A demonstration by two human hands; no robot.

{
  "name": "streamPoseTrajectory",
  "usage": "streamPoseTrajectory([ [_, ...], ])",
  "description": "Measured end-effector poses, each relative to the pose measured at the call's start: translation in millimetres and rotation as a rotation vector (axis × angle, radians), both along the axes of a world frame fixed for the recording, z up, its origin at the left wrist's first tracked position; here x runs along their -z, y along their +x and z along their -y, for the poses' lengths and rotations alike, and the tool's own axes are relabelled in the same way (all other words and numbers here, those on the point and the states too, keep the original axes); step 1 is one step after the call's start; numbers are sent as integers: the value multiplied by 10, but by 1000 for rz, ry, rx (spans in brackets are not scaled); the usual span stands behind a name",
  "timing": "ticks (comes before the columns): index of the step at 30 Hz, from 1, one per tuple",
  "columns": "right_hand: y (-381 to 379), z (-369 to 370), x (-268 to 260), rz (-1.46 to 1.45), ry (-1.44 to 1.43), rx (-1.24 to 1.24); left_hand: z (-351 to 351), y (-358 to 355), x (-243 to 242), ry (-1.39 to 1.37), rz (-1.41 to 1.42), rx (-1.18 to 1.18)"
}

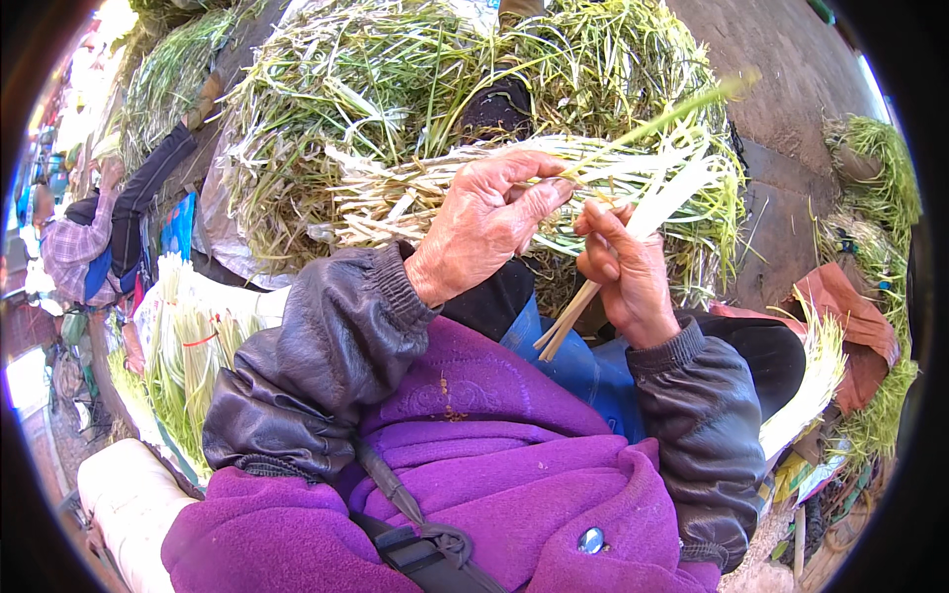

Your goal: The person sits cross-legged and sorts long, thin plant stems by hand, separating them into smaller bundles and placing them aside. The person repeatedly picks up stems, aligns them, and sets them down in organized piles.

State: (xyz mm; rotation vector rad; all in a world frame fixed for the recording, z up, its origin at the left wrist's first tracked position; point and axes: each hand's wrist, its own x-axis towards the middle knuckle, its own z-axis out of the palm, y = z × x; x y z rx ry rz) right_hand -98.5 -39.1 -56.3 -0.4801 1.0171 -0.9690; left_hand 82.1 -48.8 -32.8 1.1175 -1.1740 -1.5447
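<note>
My right hand [634, 282] is closed around a small bundle of pale leafy stalks [671, 196]. Their cut-looking ends stick out below the fist, and the leafy ends spread up and to the right. With thumb and forefinger, my left hand [489, 222] pinches a thin yellow-green leaf [656, 126] that slants across the bundle. Both hands are close together over my lap. Just beyond them lies a layer of loose pale stalks [400, 196], on a big heap of green and dry leaves [356, 96]. A dark shoe [497, 104] is partly buried in that heap.
Upright pale-green stalks [178, 356], some tied with a red band [200, 341], stand at my left. More white stalks [801, 385] lie at my right beside a reddish-brown cloth [852, 326]. Another person [85, 241] sits at the far left. Green leaves [878, 170] line the right edge.
</note>
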Motion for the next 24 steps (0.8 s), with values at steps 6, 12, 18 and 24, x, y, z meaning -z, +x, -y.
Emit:
streamPoseTrajectory([
  [6, 0, -30, 124, 19, 93, -74, -4, 53, -4, 146, -355, 97],
  [12, -229, 209, 13, -163, 72, -11, 71, 214, -9, 81, -288, 2],
  [18, -150, 131, -219, 41, -132, -67, -59, 14, 13, -13, 59, 92],
  [24, -16, 37, -285, -93, -141, 56, -62, -54, 44, -301, 420, 87],
])
